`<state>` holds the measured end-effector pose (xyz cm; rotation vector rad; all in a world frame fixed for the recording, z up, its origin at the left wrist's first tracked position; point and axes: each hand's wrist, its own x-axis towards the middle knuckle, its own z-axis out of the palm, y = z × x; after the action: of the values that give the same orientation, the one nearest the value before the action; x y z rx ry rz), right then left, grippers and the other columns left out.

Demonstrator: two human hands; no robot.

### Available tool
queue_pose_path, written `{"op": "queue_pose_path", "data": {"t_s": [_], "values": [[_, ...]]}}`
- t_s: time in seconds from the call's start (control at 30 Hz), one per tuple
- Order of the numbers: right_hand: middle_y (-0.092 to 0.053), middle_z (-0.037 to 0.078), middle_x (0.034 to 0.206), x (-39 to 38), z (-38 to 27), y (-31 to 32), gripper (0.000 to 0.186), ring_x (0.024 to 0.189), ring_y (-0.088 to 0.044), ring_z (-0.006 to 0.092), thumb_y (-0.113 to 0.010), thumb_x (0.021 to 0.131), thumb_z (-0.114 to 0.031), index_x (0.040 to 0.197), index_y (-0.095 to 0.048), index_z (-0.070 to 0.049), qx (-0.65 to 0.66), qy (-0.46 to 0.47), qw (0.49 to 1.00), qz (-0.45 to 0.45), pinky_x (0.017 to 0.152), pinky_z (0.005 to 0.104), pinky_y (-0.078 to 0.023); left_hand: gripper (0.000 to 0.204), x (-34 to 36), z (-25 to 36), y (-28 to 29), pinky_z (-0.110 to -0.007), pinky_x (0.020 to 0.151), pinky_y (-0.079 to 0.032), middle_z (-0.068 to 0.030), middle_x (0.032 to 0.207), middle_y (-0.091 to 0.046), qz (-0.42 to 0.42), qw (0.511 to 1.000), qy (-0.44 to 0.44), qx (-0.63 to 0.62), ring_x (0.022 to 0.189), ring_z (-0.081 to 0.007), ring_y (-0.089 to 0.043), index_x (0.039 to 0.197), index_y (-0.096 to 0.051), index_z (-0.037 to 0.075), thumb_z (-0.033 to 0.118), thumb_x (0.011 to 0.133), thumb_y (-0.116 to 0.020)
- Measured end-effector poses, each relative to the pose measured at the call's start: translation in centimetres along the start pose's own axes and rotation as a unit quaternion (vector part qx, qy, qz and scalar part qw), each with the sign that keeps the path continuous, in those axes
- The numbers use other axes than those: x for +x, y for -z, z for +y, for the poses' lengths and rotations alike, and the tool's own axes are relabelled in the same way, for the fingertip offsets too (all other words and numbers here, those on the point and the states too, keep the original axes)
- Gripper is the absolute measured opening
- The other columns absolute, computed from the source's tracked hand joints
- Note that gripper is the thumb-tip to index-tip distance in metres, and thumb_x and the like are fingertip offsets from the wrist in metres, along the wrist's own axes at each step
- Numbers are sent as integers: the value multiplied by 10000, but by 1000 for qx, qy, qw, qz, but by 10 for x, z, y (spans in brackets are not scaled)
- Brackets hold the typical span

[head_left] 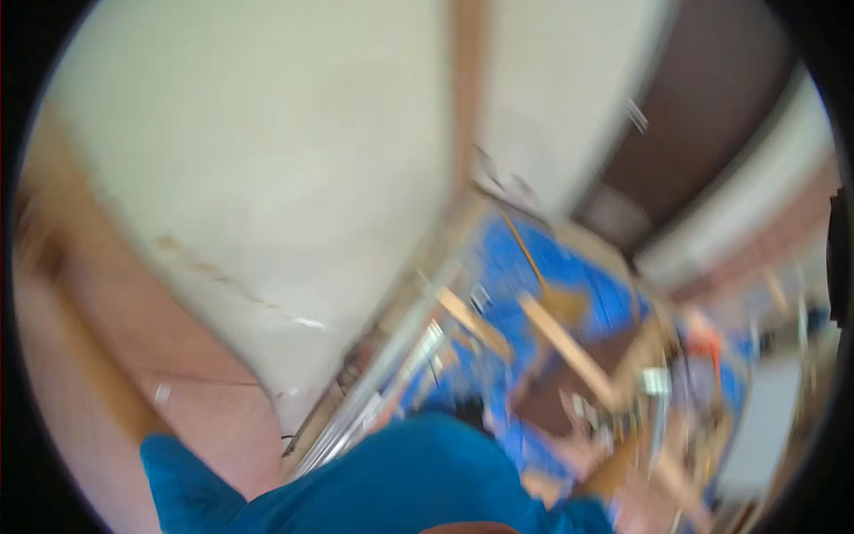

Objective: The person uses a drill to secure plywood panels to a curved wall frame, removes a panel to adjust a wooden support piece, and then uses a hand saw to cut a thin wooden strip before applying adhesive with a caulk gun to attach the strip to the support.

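Motion blur smears the whole view. My left arm stretches out to the far left, in a blue short sleeve. My left hand (43,236) is up by the edge of a pinkish-brown panel (196,347); its fingers are too smeared to read, and whether it touches the panel cannot be made out. At the lower right my right forearm (616,467) reaches out over the cluttered floor. Its hand blends into the blurred clutter, so what it holds or touches does not show.
A pale wall (267,133) fills the upper left. Blue sheeting (511,258) covers floor, with wooden strips (569,347) and scattered items on it. Long metallic lengths (365,414) lie along the wall's foot. A dark brown door-like panel (694,116) stands at the upper right.
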<state>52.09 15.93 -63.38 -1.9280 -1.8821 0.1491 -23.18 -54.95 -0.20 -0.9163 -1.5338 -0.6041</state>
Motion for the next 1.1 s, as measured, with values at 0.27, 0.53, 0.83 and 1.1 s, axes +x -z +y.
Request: {"op": "queue_pose_path", "data": {"t_s": [0.27,0.53,0.83,1.1], "values": [[-716,151,1115,50,-342,6,312,1025,-677,278,-703,939,-110,1232,-674,-5,490,259,809,198,951,400,-538,474,23,62,25,-398,1104,-502,-134,1466,-547,164,957,81,-224,1349,-269,-564,1372,-557,-1,-114,913,-594],[-518,139,1475,-338,-809,324,658,1315,-561,275,-721,948,-93,1532,-422,-40,694,548,313,-347,1049,406,-497,421,15,50,28,-373,1105,-488,-139,1483,-514,116,973,109,-166,1350,-258,-540,1330,-574,-31,-73,914,-621],[-692,145,1048,-427,-968,418,659,930,-667,211,-882,813,-355,1215,-579,69,722,488,392,-294,820,335,-542,420,24,64,14,-367,1097,-502,-173,1499,-478,103,982,112,-115,1328,-259,-557,1283,-574,-64,-53,871,-653],[-711,155,961,-425,-979,435,485,846,-678,218,-897,779,-272,1025,-635,53,704,484,321,-409,773,350,-552,617,22,76,6,-526,1176,-357,-222,1504,-469,55,974,-25,217,1395,-407,-468,1335,-580,-3,116,768,-791]]}}
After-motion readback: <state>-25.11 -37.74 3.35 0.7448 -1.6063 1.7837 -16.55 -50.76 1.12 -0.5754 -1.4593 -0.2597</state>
